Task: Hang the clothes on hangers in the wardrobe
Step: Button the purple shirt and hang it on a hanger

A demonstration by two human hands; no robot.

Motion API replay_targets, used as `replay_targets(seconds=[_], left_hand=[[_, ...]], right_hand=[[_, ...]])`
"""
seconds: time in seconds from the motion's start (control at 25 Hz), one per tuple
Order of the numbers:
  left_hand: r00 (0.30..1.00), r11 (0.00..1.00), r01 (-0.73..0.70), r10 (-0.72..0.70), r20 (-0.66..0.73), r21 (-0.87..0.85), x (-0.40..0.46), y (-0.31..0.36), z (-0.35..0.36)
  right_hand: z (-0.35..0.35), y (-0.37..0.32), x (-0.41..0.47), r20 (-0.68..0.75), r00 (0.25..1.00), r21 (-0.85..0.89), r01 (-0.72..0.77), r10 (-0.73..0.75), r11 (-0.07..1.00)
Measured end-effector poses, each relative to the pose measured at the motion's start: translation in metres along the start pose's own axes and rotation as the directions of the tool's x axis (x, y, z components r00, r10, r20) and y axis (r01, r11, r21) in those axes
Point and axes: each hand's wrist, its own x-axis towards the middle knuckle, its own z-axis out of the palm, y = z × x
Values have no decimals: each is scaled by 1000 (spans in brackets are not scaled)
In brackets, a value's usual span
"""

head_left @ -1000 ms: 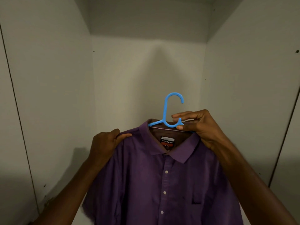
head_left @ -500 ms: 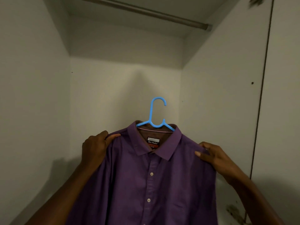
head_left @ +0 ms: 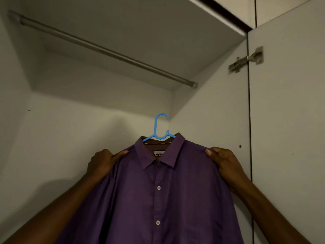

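- The purple button-front cotton shirt [head_left: 158,191] hangs on a slim blue plastic hanger [head_left: 159,132], held up inside the grey wardrobe, low in the view at about 6 o'clock. Its open hook [head_left: 161,117] stands free in the air and is not yet over anything.
- The left hand [head_left: 102,162] grips the shirt's shoulder at about 9 o'clock from the collar, fingers curled round the cloth, thumb laid along the seam. The right hand [head_left: 223,162] does the same at about 3 o'clock, fingers closed on the fabric.
- The round grey metal rail [head_left: 105,50] runs from 10 o'clock down toward 2 o'clock, well above the hook and apart from it.
- Risk, as I judge it: neither hand touches the hanger itself. Both hold only cloth over its arms, so the hook may swing or twist as it rises and meet the rail sideways or miss it.
- The hook's mouth opens toward 3 o'clock. If it comes at the rail from the wrong side, it will knock against the bar rather than catch.
- The shirt is held close to the right-hand wardrobe wall [head_left: 211,120], with a metal door hinge [head_left: 246,60] at about 2 o'clock. A lift straight up there could brush a sleeve or the right hand against the panel.
- The top button looks undone, so a tug on one shoulder could slide the collar off the hanger.
- Releasing before the hook seats fully would drop shirt and hanger together.
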Motion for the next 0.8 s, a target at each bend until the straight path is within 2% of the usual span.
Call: replay_targets(seconds=[0.16, 0.36, 0.6, 0.8], left_hand=[[998, 980, 10, 2, 63, -200, 69, 27, 39], [999, 953, -1, 12, 33, -302, 158, 61, 95], [998, 893, -28, 53, 43, -449, 234, 109, 144], [994, 858, -54, 93, 52, -510, 285, 147, 165]], right_hand=[[-14, -2, 68, -58, 998, -88, 14, -19, 996], [-13, -6, 136, -210, 971, -278, 51, -112, 959], [-11, -31, 202, -242, 947, -542, 50, -212, 839], [-15, -53, 244, -273, 925, -670, 15, -266, 742]])
